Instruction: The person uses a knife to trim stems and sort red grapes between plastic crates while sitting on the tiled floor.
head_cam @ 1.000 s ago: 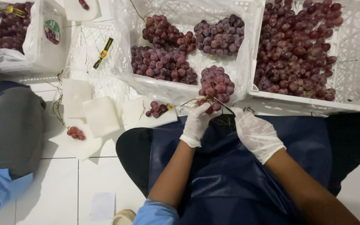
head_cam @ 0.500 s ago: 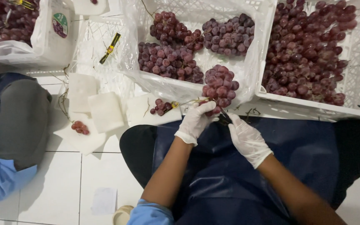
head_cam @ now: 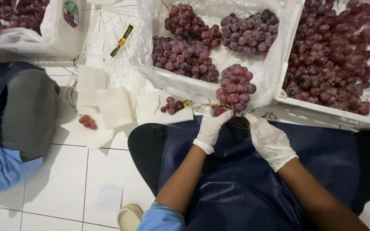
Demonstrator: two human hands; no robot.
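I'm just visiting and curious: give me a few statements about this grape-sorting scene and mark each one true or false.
1. Both hands wear white gloves: left hand, right hand. True.
2. The grape bunch at the hands is green. False: it is red-purple.
3. The white crate in front of them holds several grape bunches. True.
4. The person's lap is covered by a yellow towel. False: a dark blue apron covers it.

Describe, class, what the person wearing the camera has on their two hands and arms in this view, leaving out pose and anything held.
Both the left hand and the right hand wear thin white disposable gloves, wrinkled, ending at the wrists. The forearms are bare. A light blue sleeve shows at the left upper arm; the right arm's sleeve is out of frame. No watch or markings are visible.
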